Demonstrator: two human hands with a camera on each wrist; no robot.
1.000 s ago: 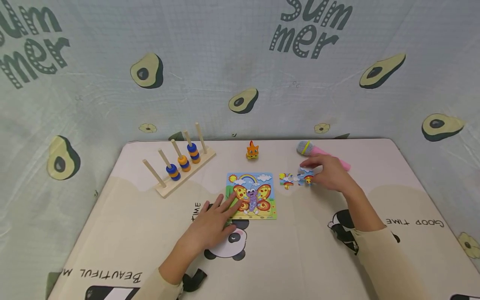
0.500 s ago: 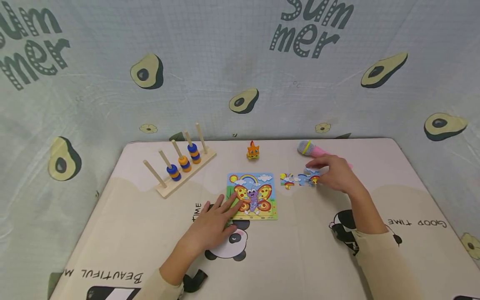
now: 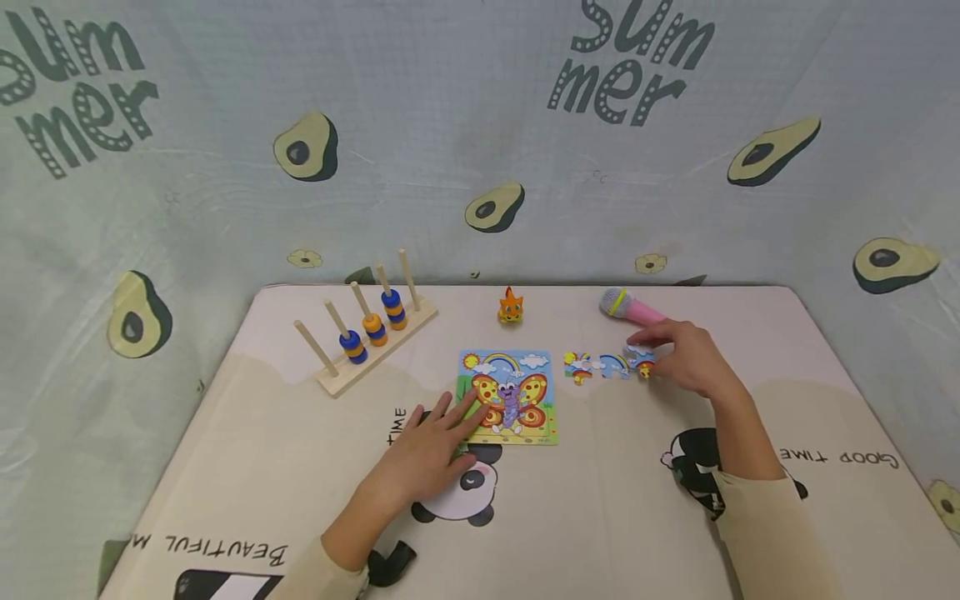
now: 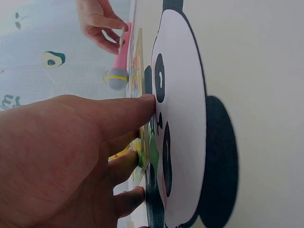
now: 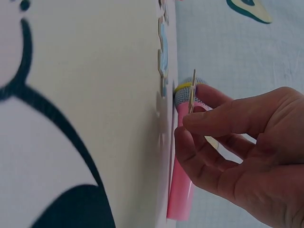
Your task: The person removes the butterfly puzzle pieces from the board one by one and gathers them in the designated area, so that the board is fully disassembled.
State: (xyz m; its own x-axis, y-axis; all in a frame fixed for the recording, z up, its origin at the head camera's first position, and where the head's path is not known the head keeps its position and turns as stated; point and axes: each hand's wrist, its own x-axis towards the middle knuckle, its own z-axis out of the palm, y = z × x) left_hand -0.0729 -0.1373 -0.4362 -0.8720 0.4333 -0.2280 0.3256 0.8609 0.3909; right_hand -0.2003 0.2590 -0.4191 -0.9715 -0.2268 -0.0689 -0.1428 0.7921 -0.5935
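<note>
1. One puzzle piece is pinched between the thumb and fingertip of my right hand; its remaining fingers curl loosely. The piece is raised off the table, edge-on to the right wrist view.
2. My left hand lies nearly flat, fingers spread, gripping nothing, with fingertips on the near left part of the butterfly board.
3. Just left of my right hand lie what look like two loose pieces in a row; the board is further left, past them.
4. I take the step in hand to be moving loose pieces singly while my left hand steadies the board. Whether I am lifting this one or laying it down, I cannot tell.
5. The next move, I judge, calls for a light pinch, the piece turned level and picture up, and the row beside my fingers left undisturbed.
6. Just beyond my right hand is a toy microphone, its handle partly hidden behind that hand.
7. Ahead of my left hand, beyond the board, stands an orange toy; ahead and leftward, a bead stand.
</note>
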